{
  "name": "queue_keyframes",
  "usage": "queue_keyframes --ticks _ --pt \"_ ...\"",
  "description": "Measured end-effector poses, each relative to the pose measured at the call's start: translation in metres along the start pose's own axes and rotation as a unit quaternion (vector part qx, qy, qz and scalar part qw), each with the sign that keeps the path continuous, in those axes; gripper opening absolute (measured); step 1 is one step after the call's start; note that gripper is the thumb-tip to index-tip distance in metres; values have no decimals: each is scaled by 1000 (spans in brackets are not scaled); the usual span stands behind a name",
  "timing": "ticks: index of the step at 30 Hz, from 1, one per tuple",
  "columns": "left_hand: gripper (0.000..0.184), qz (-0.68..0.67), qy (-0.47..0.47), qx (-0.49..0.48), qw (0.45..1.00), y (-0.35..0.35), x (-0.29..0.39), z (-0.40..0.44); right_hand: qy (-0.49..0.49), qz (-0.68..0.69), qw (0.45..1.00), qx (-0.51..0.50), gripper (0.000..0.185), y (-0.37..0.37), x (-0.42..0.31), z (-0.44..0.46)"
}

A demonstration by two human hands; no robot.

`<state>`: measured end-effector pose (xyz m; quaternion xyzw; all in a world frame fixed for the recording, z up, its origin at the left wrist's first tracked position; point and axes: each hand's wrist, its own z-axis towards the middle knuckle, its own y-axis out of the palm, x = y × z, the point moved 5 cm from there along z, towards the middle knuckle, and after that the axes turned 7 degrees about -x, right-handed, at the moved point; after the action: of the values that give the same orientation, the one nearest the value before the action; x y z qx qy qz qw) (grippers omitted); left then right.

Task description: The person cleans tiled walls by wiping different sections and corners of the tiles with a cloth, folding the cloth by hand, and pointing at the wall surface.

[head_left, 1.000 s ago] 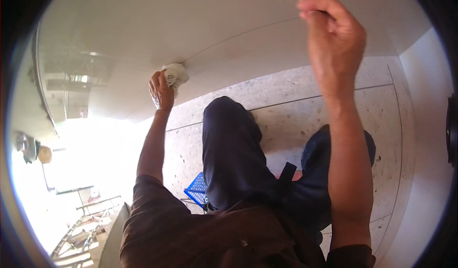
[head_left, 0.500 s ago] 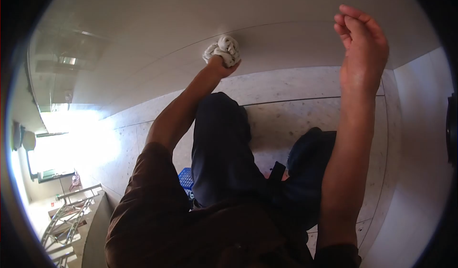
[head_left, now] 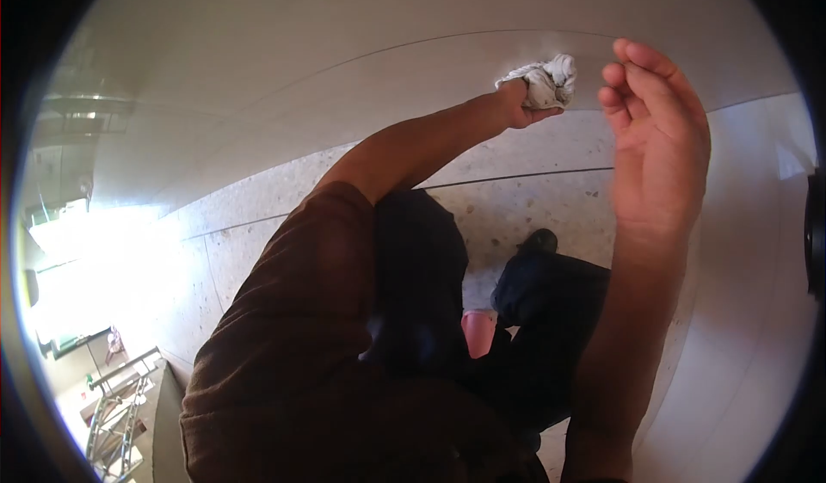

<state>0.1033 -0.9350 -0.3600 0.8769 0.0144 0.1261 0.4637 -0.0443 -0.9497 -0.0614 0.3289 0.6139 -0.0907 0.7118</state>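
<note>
My left hand is closed around a crumpled white cloth and presses it to the smooth grey-beige wall, low down near the floor. Part of the palm and some fingers are hidden by the cloth. To the right, my right hand is raised in front of the wall with its fingers loosely bent and apart; it holds nothing. A thin horizontal seam crosses the wall just above the cloth.
Below the wall runs a speckled stone floor with dark joint lines. A pink object shows between my bent legs. At right stands a pale side wall. Metal railing and bright daylight are at lower left.
My left hand has slid the cloth to the right along the wall, toward my right hand. The right hand is slightly lower. The blue basket has gone out of sight behind my arm.
</note>
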Motion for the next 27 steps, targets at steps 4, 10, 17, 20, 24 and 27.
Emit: queue_keyframes --ticks 4,10,17,20,24,27 --pt "43 -35 66 -42 996 -40 25 -53 2 6 1000 -28 15 -3 3 7" --pt "36 -128 182 -6 975 -167 84 -186 2 -9 999 -33 16 9 4 4" --pt "33 -154 363 143 908 -297 150 -336 9 1 998 -65 15 18 5 5" --pt "31 -123 478 224 840 -301 157 -396 31 -7 996 -80 15 27 8 7" --pt "31 -113 491 56 862 -234 134 -438 68 -61 985 -147 15 49 17 0" --pt "40 -17 536 -52 842 -162 116 -476 65 -114 977 -167 15 66 21 -15"
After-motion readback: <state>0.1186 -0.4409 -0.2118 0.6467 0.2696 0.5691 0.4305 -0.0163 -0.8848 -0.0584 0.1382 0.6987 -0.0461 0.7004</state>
